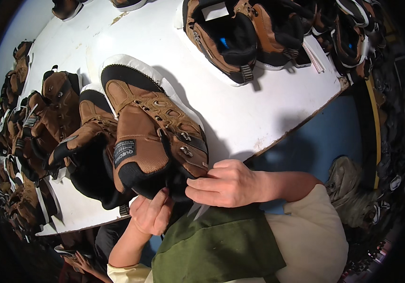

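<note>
A brown hiking boot [134,120] with black trim and a white sole edge lies in front of me on the white table, its toe pointing away. My left hand [150,216] is closed at the near edge of its black padded collar, the index finger reaching up against the lining. My right hand [228,185] is closed on the right side of the same collar. Two pointed grey blades of scissors [198,211] stick out below my right palm; the handles are hidden. A matching boot [91,111] lies against the left side of this one.
More brown boots [61,96] crowd the left of the white table [254,111]. A pair of boots [221,42] stands at the back right, with further shoes [351,40] beyond it. At the lower left shows another person's hand [83,263]. A grey-green bundle [353,188] lies right of my arm.
</note>
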Available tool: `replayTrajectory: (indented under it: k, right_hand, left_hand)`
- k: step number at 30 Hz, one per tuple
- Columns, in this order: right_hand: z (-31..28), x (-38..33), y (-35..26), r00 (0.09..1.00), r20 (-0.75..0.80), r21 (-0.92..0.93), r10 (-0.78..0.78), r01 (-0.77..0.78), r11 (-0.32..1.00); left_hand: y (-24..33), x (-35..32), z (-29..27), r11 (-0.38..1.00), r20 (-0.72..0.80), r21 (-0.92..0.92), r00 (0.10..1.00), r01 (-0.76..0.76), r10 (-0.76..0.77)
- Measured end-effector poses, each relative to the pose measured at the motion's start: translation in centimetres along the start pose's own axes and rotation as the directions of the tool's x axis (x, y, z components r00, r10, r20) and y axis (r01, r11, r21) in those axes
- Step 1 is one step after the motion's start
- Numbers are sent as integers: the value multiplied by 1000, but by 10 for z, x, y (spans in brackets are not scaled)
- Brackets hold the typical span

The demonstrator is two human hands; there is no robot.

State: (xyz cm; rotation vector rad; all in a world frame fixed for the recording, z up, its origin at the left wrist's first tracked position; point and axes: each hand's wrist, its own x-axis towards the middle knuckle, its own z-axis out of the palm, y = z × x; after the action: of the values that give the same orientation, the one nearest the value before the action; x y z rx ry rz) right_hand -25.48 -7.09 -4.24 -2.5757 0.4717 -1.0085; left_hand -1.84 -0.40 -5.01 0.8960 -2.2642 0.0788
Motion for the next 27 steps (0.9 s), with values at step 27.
replayTrajectory:
  k: [27]
  right_hand:
    - [-37,24,-46,976,212,-234,-52,102,967]
  left_hand:
    - [62,-16,8,-181,371,-872,372,455,-851]
